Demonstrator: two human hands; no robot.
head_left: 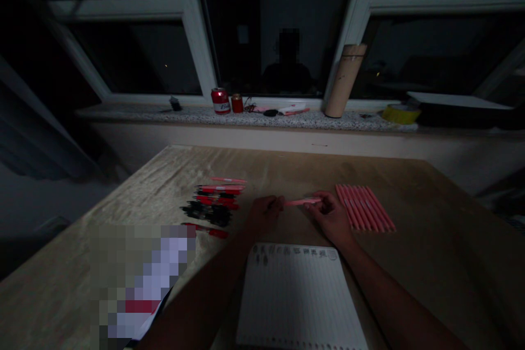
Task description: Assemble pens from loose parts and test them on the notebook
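Note:
A pink pen (298, 202) is held level above the table between my two hands. My right hand (330, 214) pinches its right part with closed fingers. At the pen's left end, the closed fingertips of my left hand (264, 212) grip it. Right of my right hand lies a neat row of several pink pens (363, 208), side by side. Left of my left hand is a loose pile of black pens (209, 213), with red pens (219, 190) and pink ones above it. Below my hands lies a lined spiral notebook (301, 295) with pencil-like marks along its top.
A blurred-out white and red item (156, 279) lies at the table's (443, 262) left front. On the windowsill (184, 115) behind stand a red can (220, 101), a small red jar (237, 103), a tall tan cylinder (345, 82) and a yellow tape roll (401, 114).

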